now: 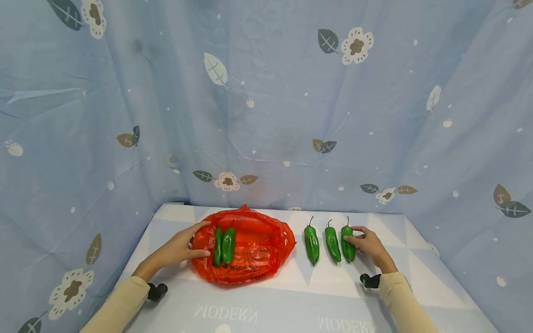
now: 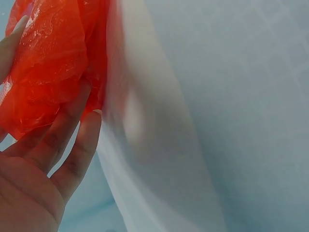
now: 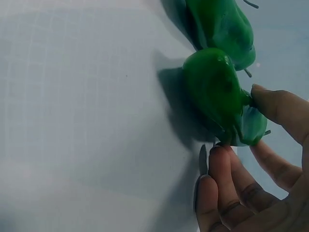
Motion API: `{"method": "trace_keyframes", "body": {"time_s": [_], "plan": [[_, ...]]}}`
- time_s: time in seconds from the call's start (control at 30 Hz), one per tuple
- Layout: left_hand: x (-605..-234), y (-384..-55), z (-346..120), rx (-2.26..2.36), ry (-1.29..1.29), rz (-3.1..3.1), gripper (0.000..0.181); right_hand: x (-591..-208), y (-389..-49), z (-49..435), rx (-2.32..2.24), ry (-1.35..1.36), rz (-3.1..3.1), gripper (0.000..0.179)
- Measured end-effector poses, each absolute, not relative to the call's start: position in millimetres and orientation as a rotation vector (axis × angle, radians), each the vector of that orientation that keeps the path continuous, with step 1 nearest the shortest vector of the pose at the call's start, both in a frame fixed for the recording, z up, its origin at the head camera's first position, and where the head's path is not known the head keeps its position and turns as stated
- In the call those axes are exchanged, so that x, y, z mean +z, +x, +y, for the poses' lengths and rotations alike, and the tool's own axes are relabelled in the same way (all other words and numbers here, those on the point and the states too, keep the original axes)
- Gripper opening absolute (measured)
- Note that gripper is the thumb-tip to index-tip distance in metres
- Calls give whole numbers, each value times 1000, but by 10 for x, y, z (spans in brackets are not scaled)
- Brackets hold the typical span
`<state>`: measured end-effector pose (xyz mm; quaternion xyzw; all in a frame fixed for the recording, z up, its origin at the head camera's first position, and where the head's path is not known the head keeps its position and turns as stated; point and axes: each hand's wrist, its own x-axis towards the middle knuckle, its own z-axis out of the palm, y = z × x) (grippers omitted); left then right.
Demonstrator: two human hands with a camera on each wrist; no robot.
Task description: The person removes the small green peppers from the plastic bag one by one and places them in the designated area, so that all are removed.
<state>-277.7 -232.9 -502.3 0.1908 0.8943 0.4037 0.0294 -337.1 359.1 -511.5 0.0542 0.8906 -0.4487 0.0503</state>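
A red plastic bag (image 1: 250, 273) lies spread out with its mouth facing up, and two green chili peppers (image 1: 228, 245) are inside at its left. My left hand (image 1: 179, 245) holds the bag's left side, thumb and fingers spread around it. In the left wrist view several of its fingers (image 2: 82, 145) rest against the crumpled red plastic. To the right, three green peppers lie side by side with stems pointing away. My right hand (image 1: 370, 245) pinches the rightmost pepper (image 3: 210, 82) between thumb and fingers. Beside it lie the middle pepper (image 1: 332, 243) and the left pepper (image 1: 311, 245).
The white and pale grey table (image 1: 275, 310) carries printed lettering near its front. A blue curtain (image 1: 266, 115) with leaf and flower prints encloses the back and both sides. Black wrist-camera mounts (image 1: 157, 292) stick out beside both sleeves.
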Motion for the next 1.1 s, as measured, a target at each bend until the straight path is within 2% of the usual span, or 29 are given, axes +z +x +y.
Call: {"method": "trace_keyframes", "body": {"time_s": [0.63, 1.1], "plan": [[-5027, -2780, -2337, 1243, 581, 2763, 87, -4988, -3344, 3596, -1138, 222, 2924, 60], [-5004, -2772, -2325, 1233, 594, 2770, 88, -4802, -3294, 3316, -1273, 67, 2973, 50]]}}
